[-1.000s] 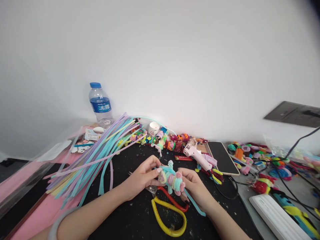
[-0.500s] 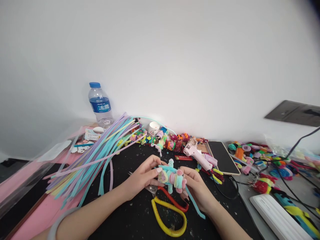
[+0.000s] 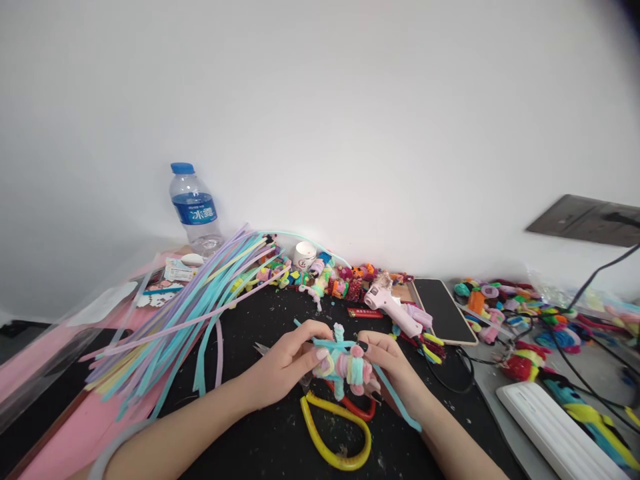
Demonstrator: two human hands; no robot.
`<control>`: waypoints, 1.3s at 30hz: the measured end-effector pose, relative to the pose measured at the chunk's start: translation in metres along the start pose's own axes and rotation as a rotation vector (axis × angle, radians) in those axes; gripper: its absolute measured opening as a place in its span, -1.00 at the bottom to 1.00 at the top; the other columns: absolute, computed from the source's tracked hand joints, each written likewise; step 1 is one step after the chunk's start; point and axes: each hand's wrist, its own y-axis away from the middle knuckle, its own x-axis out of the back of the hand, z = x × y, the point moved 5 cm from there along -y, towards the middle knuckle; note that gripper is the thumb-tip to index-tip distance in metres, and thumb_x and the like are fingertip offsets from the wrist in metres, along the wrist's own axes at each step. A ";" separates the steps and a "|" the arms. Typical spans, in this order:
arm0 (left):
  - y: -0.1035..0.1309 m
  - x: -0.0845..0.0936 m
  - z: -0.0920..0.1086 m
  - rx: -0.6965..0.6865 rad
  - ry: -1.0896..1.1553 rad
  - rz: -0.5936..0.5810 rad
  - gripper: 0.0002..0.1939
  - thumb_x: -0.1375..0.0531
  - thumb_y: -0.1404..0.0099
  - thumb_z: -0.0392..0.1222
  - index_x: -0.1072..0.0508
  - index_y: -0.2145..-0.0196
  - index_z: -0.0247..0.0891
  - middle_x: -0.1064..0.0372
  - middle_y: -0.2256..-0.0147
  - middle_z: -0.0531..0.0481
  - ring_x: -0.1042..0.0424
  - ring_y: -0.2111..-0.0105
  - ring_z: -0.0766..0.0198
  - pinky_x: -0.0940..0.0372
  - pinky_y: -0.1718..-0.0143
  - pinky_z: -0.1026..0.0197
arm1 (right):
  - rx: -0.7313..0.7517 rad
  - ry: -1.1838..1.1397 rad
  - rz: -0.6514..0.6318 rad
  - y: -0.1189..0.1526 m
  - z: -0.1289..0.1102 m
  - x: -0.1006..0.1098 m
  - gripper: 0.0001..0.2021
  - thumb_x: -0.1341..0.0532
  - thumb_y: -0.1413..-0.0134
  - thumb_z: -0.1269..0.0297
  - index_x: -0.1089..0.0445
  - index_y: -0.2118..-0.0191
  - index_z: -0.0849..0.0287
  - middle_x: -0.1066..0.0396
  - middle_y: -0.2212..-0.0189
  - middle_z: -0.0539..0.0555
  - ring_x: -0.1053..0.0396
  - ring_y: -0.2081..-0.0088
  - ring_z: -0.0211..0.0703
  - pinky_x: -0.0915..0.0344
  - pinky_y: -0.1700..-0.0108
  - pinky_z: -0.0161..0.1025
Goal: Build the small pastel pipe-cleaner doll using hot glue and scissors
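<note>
Between my two hands is a small pastel pipe-cleaner figure (image 3: 343, 367) in pink, mint and pale yellow. My left hand (image 3: 300, 357) is closed on its left end, thumb in front. My right hand (image 3: 387, 363) grips the right end, its dark-nailed fingers pinching close to the pink tips. A light-blue pipe cleaner (image 3: 397, 400) runs across the top of the figure, and its loose end slants down past my right hand. Below the figure lie scissors (image 3: 337, 460) with yellow and red handles; their middle part is hidden behind my left hand and the figure.
To the left lies a bundle of pastel pipe cleaners (image 3: 190, 313), with a water bottle (image 3: 195, 213) behind. A pink glue gun (image 3: 393, 307) and a phone (image 3: 443, 310) rest at the back right. Colourful pipe-cleaner pieces (image 3: 493, 300) and a white power strip (image 3: 557, 427) sit farther right.
The figure has tilted slightly and sits a little lower. My right fingers have shifted up to the blue pipe cleaner at its top, and its loose end has swung slightly right.
</note>
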 end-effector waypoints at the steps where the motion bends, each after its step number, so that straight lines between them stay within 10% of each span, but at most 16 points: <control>1: 0.000 0.000 -0.001 0.003 -0.012 -0.002 -0.80 -0.04 -0.30 -0.10 -0.32 0.15 -0.16 -0.25 0.24 0.02 -0.24 0.38 0.31 -0.15 0.37 0.30 | -0.007 -0.007 -0.003 0.000 0.000 0.000 -0.65 -0.27 0.07 0.09 -0.18 0.60 0.19 -0.19 0.83 -0.13 0.03 0.82 -0.45 0.01 0.75 -0.44; 39: 0.002 0.000 -0.002 -0.048 -0.208 -0.029 -0.75 -0.01 -0.31 -0.08 -0.31 0.13 -0.21 -0.30 0.20 -0.02 -0.31 0.41 0.33 -0.24 0.41 0.30 | -0.025 -0.010 0.064 0.002 -0.001 -0.002 -0.68 -0.26 0.07 0.16 -0.17 0.64 0.18 -0.18 0.84 -0.15 0.10 0.82 -0.50 0.04 0.77 -0.49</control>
